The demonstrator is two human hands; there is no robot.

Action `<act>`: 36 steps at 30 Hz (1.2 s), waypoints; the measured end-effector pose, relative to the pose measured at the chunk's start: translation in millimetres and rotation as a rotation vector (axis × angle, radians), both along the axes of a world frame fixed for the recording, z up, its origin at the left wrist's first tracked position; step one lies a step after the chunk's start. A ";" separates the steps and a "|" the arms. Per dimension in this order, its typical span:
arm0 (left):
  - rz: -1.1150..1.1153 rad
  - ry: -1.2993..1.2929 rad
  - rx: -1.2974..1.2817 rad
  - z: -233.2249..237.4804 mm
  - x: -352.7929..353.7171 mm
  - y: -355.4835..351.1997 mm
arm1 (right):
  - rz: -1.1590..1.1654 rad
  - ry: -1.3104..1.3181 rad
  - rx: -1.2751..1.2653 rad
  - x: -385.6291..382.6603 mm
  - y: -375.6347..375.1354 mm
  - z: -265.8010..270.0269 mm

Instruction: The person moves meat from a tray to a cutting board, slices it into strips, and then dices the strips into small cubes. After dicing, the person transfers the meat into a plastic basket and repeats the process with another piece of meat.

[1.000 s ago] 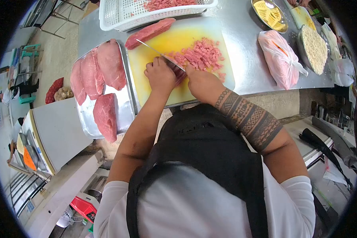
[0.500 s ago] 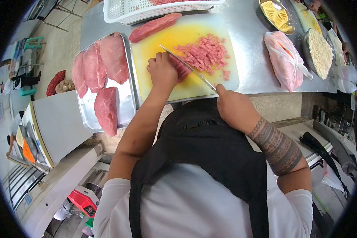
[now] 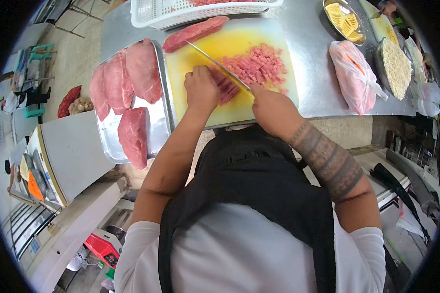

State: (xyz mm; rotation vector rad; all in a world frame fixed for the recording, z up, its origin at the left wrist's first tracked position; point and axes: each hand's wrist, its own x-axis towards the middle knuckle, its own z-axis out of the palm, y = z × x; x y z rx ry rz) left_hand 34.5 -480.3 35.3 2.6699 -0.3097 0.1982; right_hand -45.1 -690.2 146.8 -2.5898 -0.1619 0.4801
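In the head view, my right hand [image 3: 275,110] grips the handle of a long kitchen knife [image 3: 219,67], its blade slanting up to the left. My left hand [image 3: 202,89] has its fingers curled over and pressing on sliced strips of raw meat [image 3: 226,89], which lie right beside the blade. These rest on a yellow-stained white cutting board [image 3: 237,116]. Small diced meat [image 3: 265,64] is heaped to the right of the knife. A long uncut slab of meat [image 3: 195,34] lies at the board's far left, near the blade's tip.
Left of the board, a metal tray [image 3: 157,132] holds several large meat pieces. A white perforated basket [image 3: 151,20] stands behind the board. To the right are a tied plastic bag [image 3: 349,73], a dish of yellow slices [image 3: 344,22] and a bowl of pale grains or crumbs [image 3: 396,68].
My right hand and the knife have moved up and to the left, so the blade's tip now reaches nearer the long slab. My left hand stays on the strips.
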 end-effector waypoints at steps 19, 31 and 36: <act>-0.050 0.003 -0.081 -0.7 1.0 13.4 | -0.035 -0.008 0.022 -0.2 14.3 -3.1; -0.036 -0.018 -0.010 -4.1 -2.4 9.4 | 0.021 0.042 0.017 19.8 36.0 -30.6; -0.036 0.058 -0.012 -0.2 -0.2 16.3 | 0.009 0.012 -0.014 16.7 30.3 -25.6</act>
